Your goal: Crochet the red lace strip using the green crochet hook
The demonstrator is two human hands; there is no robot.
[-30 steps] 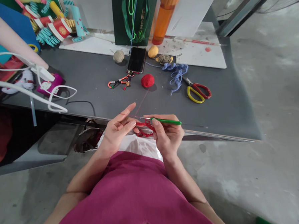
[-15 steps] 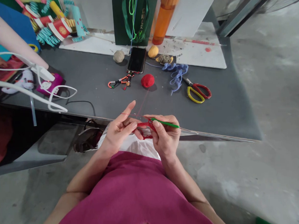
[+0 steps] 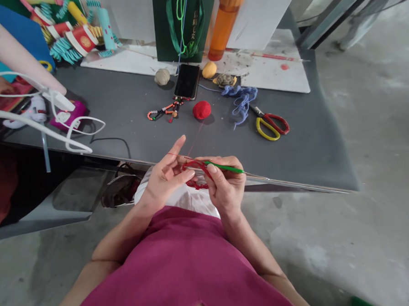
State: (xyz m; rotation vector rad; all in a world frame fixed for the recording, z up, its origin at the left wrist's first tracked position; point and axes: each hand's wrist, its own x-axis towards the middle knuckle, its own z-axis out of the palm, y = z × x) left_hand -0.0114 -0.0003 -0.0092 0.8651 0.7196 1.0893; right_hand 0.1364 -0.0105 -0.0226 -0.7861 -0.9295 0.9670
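Observation:
My right hand (image 3: 226, 181) is closed round the green handle of a crochet hook (image 3: 226, 167), its tip pointing left. Between my hands hangs a strip of red crochet work (image 3: 198, 185). My left hand (image 3: 167, 175) pinches the strip's left end with thumb and fingers, while its index finger stretches up with red yarn over it. From there the thin yarn runs to a red yarn ball (image 3: 201, 110) on the grey table. The hook's tip lies beside the left fingers; the exact stitch is too small to make out.
Scissors (image 3: 271, 125), tangled blue yarn (image 3: 241, 101), a phone (image 3: 187, 81) with a beaded strap, and beige (image 3: 162, 76) and yellow (image 3: 209, 70) yarn balls lie beyond my hands. An orange bottle (image 3: 227, 24) stands behind. Another person's arm (image 3: 20, 48) and white cables (image 3: 34, 123) are at left.
The red crochet work has shifted a little to the left, and my left thumb has moved slightly right towards the hook. Both hands keep their hold. At upper right, a walking leg has come into view.

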